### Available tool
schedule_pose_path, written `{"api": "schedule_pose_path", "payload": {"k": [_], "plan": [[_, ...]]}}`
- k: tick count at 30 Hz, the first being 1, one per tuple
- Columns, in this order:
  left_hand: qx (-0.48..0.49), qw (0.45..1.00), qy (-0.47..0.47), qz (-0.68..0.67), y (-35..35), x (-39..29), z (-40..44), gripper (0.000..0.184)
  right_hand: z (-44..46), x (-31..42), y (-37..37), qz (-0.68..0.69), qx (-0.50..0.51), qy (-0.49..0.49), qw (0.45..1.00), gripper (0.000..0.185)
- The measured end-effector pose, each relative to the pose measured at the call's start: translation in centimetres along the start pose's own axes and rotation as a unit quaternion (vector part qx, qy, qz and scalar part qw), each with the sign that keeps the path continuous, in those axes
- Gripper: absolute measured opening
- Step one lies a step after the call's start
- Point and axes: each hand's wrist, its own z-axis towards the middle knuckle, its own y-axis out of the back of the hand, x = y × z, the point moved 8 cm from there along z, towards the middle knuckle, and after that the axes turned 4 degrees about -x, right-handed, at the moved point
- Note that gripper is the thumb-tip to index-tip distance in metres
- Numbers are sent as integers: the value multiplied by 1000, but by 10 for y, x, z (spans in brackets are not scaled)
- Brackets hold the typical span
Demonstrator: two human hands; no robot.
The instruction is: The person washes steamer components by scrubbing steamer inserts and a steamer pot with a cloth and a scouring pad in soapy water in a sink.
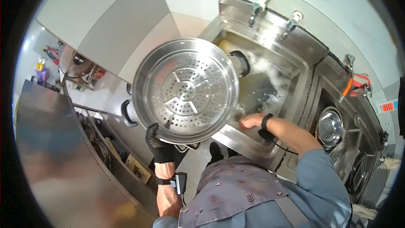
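My left hand (157, 145), in a dark glove, grips the near rim of a large round steel steamer pot (185, 90) with a perforated bottom. The pot has black side handles and is held up beside the sink, partly over its left edge. My right hand (252, 120) is bare and reaches down at the near side of a sink basin (300, 74) of cloudy, sudsy water. Its fingertips are hidden at the water, so what they touch cannot be made out. A dark, blurred patch (261, 88) shows in the water.
Two wall taps (257, 10) (291, 25) stand behind the basin. A second sink at the right holds a steel bowl (330, 126). An orange-handled tap (346, 86) hangs above it. A steel counter (55, 143) runs along the left, with items on a lower shelf.
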Motion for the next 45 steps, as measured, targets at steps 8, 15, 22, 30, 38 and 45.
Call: {"api": "schedule_pose_path", "payload": {"k": [8, 15, 22, 30, 38, 45], "plan": [[53, 986, 134, -87, -18, 4, -1, 21, -36, -58, 65, 604, 318, -310, 662, 34], [119, 991, 7, 59, -4, 7, 24, 20, -80, -166, 132, 760, -15, -414, 502, 48], [87, 980, 161, -78, -9, 9, 20, 31, -215, -212, 202, 538, -317, -776, -88, 53], [151, 976, 156, -23, -26, -24, 11, 18, -233, -329, 302, 570, -461, -680, 29, 34], [139, 979, 147, 37, -26, -22, 18, 17, -93, -439, 334, 559, -250, -629, 479, 53], [271, 921, -159, 231, -20, -23, 17, 27, 45, -382, 267, 522, -25, -400, 752, 53]]}}
